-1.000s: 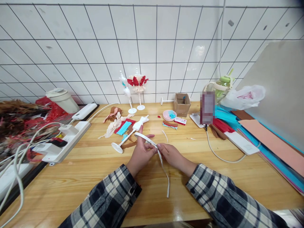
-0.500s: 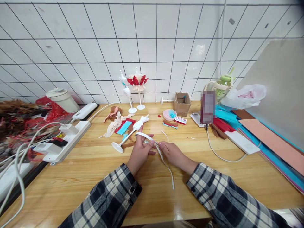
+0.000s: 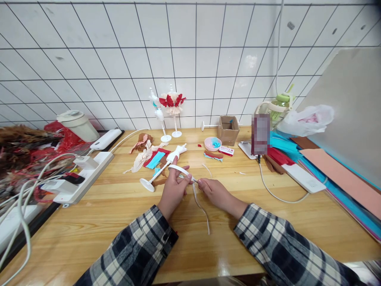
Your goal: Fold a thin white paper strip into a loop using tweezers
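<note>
My left hand [image 3: 172,192] is closed on a white ring that looks like a roll of narrow tape [image 3: 179,169], its index finger through the ring. A narrow whitish strip [image 3: 201,208] hangs down from between the hands toward the tabletop. My right hand [image 3: 213,191] pinches a thin, dark sliver close to my left thumb; what it is I cannot make out. Just beyond the left hand, a small white dress-form stand [image 3: 176,154] lies on its side. Another thin pale strip [image 3: 207,170] lies on the wood behind the right hand.
Cloth or paper scraps [image 3: 145,157] lie back left. Two upright dress forms [image 3: 176,119] stand by the wall. Further right are a pink bowl [image 3: 209,147], a cardboard box [image 3: 228,135], a phone [image 3: 261,135] and coloured sheets [image 3: 342,171]. A power strip [image 3: 89,174] with cables occupies the left.
The hanging strip's lower end has swung left. My left hand and the tape roll have shifted slightly left, while my right hand stays in nearly the same place.
</note>
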The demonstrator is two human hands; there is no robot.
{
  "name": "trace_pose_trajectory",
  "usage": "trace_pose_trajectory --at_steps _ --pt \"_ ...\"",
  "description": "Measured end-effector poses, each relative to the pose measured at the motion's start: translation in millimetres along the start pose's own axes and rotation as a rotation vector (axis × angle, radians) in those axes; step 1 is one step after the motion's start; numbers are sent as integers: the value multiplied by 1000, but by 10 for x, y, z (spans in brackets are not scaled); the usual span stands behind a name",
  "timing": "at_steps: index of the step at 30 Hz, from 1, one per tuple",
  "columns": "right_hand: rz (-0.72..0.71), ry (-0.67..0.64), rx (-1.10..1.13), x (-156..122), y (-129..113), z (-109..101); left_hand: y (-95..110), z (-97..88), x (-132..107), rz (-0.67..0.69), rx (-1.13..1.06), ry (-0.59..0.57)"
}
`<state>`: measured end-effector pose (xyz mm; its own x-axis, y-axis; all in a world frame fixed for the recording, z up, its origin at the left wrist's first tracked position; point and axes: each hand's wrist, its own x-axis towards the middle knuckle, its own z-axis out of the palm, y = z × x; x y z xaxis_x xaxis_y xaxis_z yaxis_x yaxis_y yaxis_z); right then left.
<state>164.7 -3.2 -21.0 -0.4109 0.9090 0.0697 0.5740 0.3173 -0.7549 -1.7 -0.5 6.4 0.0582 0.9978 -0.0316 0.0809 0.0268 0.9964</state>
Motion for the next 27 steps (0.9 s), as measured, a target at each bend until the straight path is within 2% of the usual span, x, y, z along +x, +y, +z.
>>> trace_pose_trajectory --at_steps 5,11,15,21,27 --pt "6 -59 164 -2 -19 -8 6 -19 5 -19 11 -19" --pt "34 -140 288 -9 -16 -21 -31 -24 36 -11 -108 -21" --pt "26 -127 273 -12 -26 -22 -15 -32 33 19 -122 4" --pt "79 -52 170 9 -17 19 -11 -14 9 -23 -263 -2" --pt "81 -24 103 29 -8 54 -72 -31 40 10 -163 0"
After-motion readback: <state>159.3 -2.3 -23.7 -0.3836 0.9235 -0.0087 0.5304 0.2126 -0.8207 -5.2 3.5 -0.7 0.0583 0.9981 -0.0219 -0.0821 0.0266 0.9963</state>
